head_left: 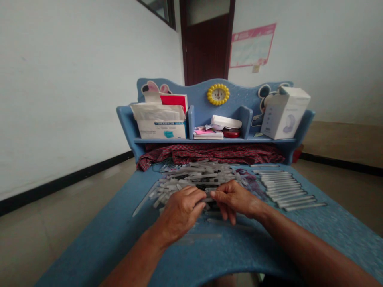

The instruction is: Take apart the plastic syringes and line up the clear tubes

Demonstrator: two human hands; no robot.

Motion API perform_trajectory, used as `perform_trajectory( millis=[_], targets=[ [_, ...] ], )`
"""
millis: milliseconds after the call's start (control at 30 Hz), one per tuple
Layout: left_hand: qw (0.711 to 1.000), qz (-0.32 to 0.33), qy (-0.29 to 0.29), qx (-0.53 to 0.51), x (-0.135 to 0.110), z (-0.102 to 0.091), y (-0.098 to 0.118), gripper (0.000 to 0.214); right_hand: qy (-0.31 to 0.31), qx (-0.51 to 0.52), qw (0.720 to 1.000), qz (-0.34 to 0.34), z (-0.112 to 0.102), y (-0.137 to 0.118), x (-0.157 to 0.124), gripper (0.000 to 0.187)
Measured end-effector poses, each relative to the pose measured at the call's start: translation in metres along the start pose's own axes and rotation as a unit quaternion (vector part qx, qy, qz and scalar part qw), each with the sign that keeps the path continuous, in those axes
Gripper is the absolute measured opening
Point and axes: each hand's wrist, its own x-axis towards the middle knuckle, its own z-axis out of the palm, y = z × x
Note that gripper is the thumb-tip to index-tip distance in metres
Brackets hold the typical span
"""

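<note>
Currently we have a loose heap of translucent pen barrels (pixel 194 174) spread over the middle of the tabletop (pixel 119 239), reaching toward its back edge. At the heap's near side our left hand (pixel 182 209) and right hand (pixel 236 199) face each other, fingers curled and nearly meeting; whether they grasp a barrel, we cannot tell. Near the tabletop's right edge, slim pens (pixel 284 193) lie side by side. Along the back edge we see a red checked cloth (pixel 209 154), beneath a blue shelf (pixel 206 140) carrying a mask box (pixel 152 126) and a white carton (pixel 284 115).
</note>
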Motion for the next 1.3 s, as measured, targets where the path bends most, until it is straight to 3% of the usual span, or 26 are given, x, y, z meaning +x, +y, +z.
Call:
perform_trajectory(
  millis=[200,300,400,500,600,700,800,867,967,1067,1200,1300],
  targets=[
    [0.999,0.013,0.006,0.034,0.0,0.002,-0.001,0.014,0.012,0.05,0.999,0.006,0.004,0.0,0.001,0.05],
    [0.999,-0.03,0.032,0.002,0.001,-0.001,0.002,0.011,0.016,0.074,0.997,-0.029,0.004,0.001,0.001,0.051],
    [0.989,-0.113,0.056,-0.077,0.003,-0.004,0.007,0.006,0.008,0.089,0.994,-0.065,0.005,0.002,0.001,0.043],
    [0.954,-0.199,0.055,-0.219,0.005,-0.007,0.008,0.008,0.001,0.089,0.993,-0.079,0.008,0.004,0.002,0.041],
    [0.893,-0.262,0.073,-0.36,0.006,-0.008,0.007,0.016,-0.001,0.072,0.995,-0.072,0.011,0.006,0.003,0.039],
    [0.852,-0.301,0.106,-0.416,0.007,-0.01,0.005,0.019,0.001,0.033,0.997,-0.068,0.013,0.01,0.003,0.031],
    [0.834,-0.311,0.136,-0.435,0.007,-0.01,0.004,0.02,-0.004,-0.025,0.997,-0.078,0.017,0.014,0.002,0.023],
    [0.841,-0.302,0.144,-0.425,0.007,-0.01,0.004,0.019,-0.011,-0.05,0.994,-0.094,0.021,0.015,-0.001,0.021],
    [0.878,-0.261,0.106,-0.387,0.006,-0.008,0.005,0.016,-0.006,-0.038,0.992,-0.122,0.027,0.009,-0.006,0.027],
    [0.913,-0.214,0.056,-0.343,0.005,-0.009,0.009,0.011,0.044,0.0,0.991,-0.128,0.026,0.0,-0.008,0.036],
    [0.948,-0.177,0.049,-0.261,0.005,-0.01,0.011,0.009,0.12,0.013,0.987,-0.108,0.015,-0.01,-0.009,0.039],
    [0.964,-0.152,0.028,-0.219,0.004,-0.009,0.01,0.008,0.136,0.011,0.982,-0.133,0.008,-0.015,-0.012,0.034]
  ],
)
